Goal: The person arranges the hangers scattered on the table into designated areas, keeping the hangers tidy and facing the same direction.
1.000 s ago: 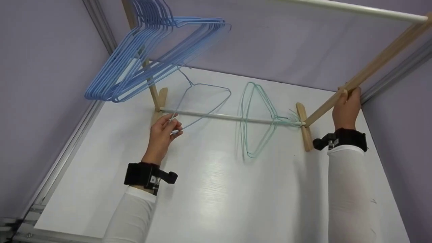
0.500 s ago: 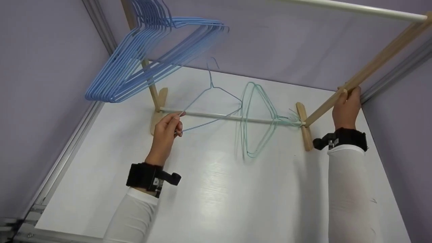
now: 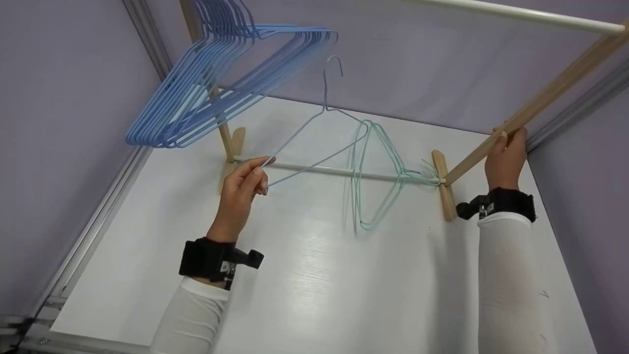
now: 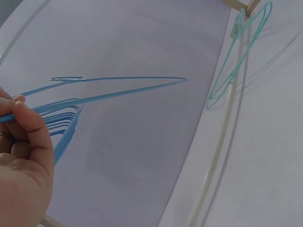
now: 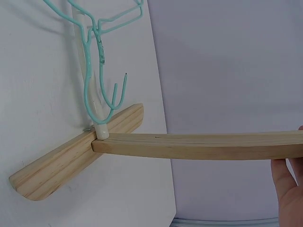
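In the head view my left hand (image 3: 241, 191) pinches one corner of a blue wire hanger (image 3: 325, 88) between thumb and fingers. Its hook points up, and its far corner overlaps the green hangers in this view. The left wrist view shows the same hanger (image 4: 113, 95) nearly edge-on, reaching out from the fingertips. My right hand (image 3: 505, 160) grips the wooden post (image 3: 555, 88) of the rack on the right, thumb in front and fingers partly hidden behind it. In the right wrist view only part of that hand (image 5: 289, 196) shows, at the post's edge.
A bunch of blue hangers (image 3: 162, 118) hangs at the upper left. Several green wire hangers (image 3: 404, 173) hook over the right end of the low white rail (image 3: 314, 168). Above runs the upper white rail (image 3: 516, 13). Wooden feet (image 3: 444, 201) stand on the white tabletop (image 3: 314, 275).
The held blue hanger has swung upright and risen to the right, its hook now above the tabletop's back edge. My left hand has shifted slightly right and up. The right hand has stayed put.
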Demonstrator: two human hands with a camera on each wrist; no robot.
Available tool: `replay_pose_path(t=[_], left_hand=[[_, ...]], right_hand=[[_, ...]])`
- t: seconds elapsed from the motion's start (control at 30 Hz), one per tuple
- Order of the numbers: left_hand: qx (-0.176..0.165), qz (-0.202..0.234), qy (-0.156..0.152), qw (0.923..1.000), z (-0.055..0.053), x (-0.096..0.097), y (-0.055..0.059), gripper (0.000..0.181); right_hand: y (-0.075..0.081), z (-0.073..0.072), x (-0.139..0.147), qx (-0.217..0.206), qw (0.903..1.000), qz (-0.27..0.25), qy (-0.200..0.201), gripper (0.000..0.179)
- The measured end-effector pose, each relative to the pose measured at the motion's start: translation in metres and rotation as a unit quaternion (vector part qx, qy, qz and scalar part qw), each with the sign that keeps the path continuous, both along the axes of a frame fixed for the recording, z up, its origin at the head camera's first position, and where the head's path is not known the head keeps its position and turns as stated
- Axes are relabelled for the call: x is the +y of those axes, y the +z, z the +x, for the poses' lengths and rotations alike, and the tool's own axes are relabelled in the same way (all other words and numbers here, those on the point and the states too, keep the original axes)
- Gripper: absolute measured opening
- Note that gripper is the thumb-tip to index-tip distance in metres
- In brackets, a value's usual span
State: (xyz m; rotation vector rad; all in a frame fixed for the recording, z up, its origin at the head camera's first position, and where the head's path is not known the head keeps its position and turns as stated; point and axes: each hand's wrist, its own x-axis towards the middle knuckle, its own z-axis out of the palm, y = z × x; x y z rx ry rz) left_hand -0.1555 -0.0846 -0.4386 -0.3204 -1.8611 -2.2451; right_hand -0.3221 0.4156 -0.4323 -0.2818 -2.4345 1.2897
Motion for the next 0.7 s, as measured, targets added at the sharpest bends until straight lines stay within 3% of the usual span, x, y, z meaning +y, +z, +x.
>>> replay_pose_path(t=[0.13,0.3,0.47,0.7], left_hand=[[0.038,0.057,-0.032,0.9971,0.002,-0.002,0.009,0.036],[0.082,0.121,-0.059,0.9874,0.004,-0.004,0.021,0.031],[0.114,0.156,-0.062,0.9791,0.004,-0.005,0.032,0.034],[0.159,0.180,-0.044,0.9697,0.003,-0.005,0.045,0.041]], right_hand=[[0.002,0.001,-0.001,0.002,1.0000,0.002,0.002,0.043],[0.003,0.001,0.000,0.002,1.0000,0.007,0.003,0.043],[0.002,-0.001,0.001,0.001,1.0000,0.003,0.005,0.043],[0.001,-0.001,0.001,0.006,1.0000,0.000,0.006,0.042]])
